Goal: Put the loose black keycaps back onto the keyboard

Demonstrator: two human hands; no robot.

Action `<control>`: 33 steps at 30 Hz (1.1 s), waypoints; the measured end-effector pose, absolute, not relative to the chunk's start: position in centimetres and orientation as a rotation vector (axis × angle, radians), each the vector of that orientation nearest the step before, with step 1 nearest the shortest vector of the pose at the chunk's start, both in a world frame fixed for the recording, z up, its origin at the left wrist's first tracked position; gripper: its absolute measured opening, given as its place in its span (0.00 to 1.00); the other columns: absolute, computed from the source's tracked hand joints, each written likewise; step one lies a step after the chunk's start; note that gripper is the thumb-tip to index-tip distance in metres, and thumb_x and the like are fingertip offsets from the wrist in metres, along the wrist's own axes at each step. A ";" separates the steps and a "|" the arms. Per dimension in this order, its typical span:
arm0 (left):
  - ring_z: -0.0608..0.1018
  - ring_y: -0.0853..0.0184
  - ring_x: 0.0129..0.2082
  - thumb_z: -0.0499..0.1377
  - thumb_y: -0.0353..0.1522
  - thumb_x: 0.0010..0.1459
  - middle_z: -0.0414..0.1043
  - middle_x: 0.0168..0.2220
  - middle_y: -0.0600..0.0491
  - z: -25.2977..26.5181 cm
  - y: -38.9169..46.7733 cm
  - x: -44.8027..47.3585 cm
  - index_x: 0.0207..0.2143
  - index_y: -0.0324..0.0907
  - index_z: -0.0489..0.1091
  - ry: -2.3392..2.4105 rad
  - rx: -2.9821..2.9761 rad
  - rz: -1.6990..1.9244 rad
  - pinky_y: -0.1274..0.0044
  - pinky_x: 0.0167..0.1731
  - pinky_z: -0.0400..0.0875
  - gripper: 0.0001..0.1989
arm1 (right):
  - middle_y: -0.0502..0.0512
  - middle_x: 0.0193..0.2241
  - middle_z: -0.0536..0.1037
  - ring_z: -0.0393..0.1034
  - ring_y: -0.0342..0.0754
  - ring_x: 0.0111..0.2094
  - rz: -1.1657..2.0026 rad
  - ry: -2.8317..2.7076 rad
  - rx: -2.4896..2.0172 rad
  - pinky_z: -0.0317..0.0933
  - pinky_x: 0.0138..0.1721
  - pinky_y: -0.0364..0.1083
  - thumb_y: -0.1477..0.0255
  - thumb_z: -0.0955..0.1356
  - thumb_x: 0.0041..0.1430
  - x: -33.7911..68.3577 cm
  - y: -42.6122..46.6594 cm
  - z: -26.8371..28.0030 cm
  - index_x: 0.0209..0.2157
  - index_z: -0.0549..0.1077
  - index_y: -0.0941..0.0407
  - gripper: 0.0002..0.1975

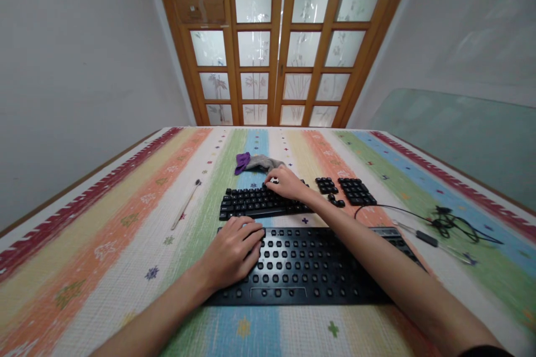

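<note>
A black keyboard base (301,262) with its keycaps off lies across the cloth in front of me. My left hand (237,245) rests on its upper left part, fingers stretched out over the bare key posts. Behind the base, loose black keycaps (251,203) are laid out in rows like a keyboard. Over the back row of these, my right hand (285,181) has thumb and forefinger pinched on a small black keycap (268,184), mostly hidden by the fingers. My right forearm crosses above the base and covers part of its right side.
A grey and purple cloth (255,163) lies behind the keycaps. Further keycap groups (357,192) sit to the right. A thin brush (186,203) lies at left. A coiled black cable (448,223) and a tool with a dark handle (427,238) lie at right on the striped tablecloth (104,251).
</note>
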State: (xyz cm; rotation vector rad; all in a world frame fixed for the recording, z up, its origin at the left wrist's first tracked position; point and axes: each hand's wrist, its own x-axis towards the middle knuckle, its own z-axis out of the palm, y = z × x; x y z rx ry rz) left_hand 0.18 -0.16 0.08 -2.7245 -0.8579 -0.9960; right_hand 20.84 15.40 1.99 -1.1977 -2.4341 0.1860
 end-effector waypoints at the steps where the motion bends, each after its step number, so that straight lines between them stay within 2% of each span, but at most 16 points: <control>1: 0.74 0.58 0.45 0.54 0.26 0.65 0.77 0.44 0.45 0.1 -0.2 0.2 0.46 0.36 0.72 -0.859 -2.724 -0.992 0.64 0.44 0.72 0.11 | 0.56 0.33 0.82 0.69 0.52 0.39 0.185 -2.444 -1.210 0.59 0.46 0.50 0.77 0.68 0.56 20.7 15.7 1.9 0.31 0.81 0.57 0.08; 6: 0.74 0.58 0.45 0.53 0.26 0.65 0.77 0.44 0.45 0.3 -0.3 0.2 0.46 0.35 0.72 -0.856 -2.719 -0.975 0.64 0.44 0.72 0.11 | 0.56 0.34 0.82 0.69 0.52 0.39 0.182 -2.479 -1.262 0.59 0.47 0.50 0.76 0.68 0.57 19.9 16.6 1.6 0.31 0.82 0.57 0.09; 16: 0.74 0.58 0.44 0.53 0.27 0.65 0.76 0.44 0.45 0.3 -0.4 0.3 0.46 0.35 0.72 -0.875 -2.721 -0.952 0.65 0.44 0.71 0.11 | 0.55 0.37 0.82 0.70 0.53 0.42 0.170 -2.504 -1.327 0.61 0.48 0.49 0.77 0.68 0.56 19.4 17.3 1.6 0.37 0.81 0.56 0.10; 22: 0.74 0.59 0.44 0.53 0.27 0.65 0.77 0.43 0.45 0.4 -0.4 0.3 0.45 0.36 0.72 -0.881 -2.697 -0.997 0.65 0.43 0.72 0.10 | 0.58 0.34 0.83 0.72 0.53 0.40 0.181 -2.534 -1.364 0.60 0.50 0.51 0.77 0.67 0.57 18.8 17.8 1.5 0.33 0.83 0.58 0.10; 29: 0.75 0.60 0.42 0.53 0.26 0.65 0.76 0.44 0.45 0.3 -0.1 0.3 0.49 0.36 0.70 -0.917 -2.609 -1.112 0.65 0.43 0.73 0.12 | 0.60 0.32 0.82 0.71 0.55 0.40 0.207 -2.532 -1.374 0.59 0.52 0.54 0.77 0.68 0.57 18.2 17.6 2.1 0.30 0.82 0.58 0.08; 33: 0.74 0.63 0.42 0.54 0.23 0.65 0.75 0.42 0.47 0.3 0.3 -0.1 0.46 0.37 0.69 -0.892 -2.536 -1.226 0.68 0.43 0.73 0.09 | 0.60 0.33 0.81 0.71 0.55 0.42 0.243 -2.492 -1.353 0.60 0.51 0.54 0.77 0.70 0.55 18.2 17.3 2.6 0.29 0.81 0.58 0.05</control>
